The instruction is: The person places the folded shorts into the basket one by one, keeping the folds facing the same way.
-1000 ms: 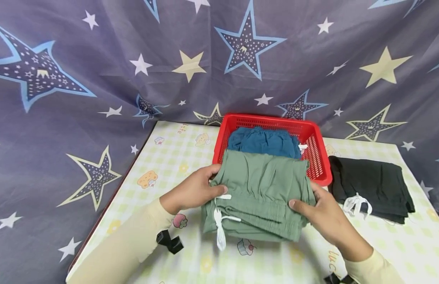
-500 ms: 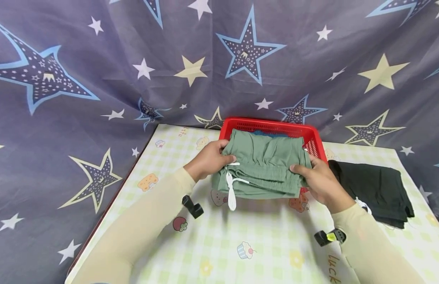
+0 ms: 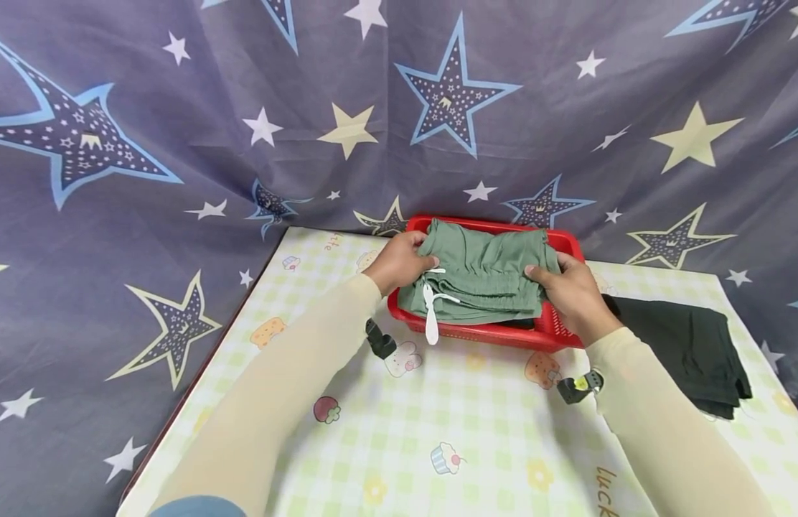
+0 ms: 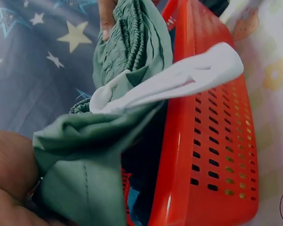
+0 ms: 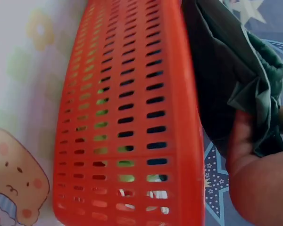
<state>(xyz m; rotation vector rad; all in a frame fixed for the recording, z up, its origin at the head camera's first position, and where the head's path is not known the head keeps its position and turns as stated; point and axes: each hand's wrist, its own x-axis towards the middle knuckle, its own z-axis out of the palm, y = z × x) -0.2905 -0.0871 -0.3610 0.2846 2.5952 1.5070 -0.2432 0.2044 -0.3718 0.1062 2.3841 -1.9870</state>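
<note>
A folded pair of green drawstring shorts [image 3: 483, 269] is held level over the red basket [image 3: 476, 334], overlapping its opening in the head view. My left hand [image 3: 402, 262] grips the left edge, thumb on top. On the right edge my right hand [image 3: 570, 287] grips likewise, its fingers tucked underneath, as the right wrist view shows. A white drawstring [image 4: 179, 80] hangs from the waistband over the basket's front rim. In the left wrist view, dark blue cloth [image 4: 139, 188] lies inside the basket beneath the green fabric.
Folded black shorts [image 3: 689, 352] lie on the table to the right of the basket, partly behind my right forearm. A checked tablecloth [image 3: 451, 409] covers the table. Behind it hangs a star-patterned curtain [image 3: 296, 86].
Both hands have carried the green shorts away from me, from in front of the basket to over it. The blue cloth in the basket has become covered in the head view.
</note>
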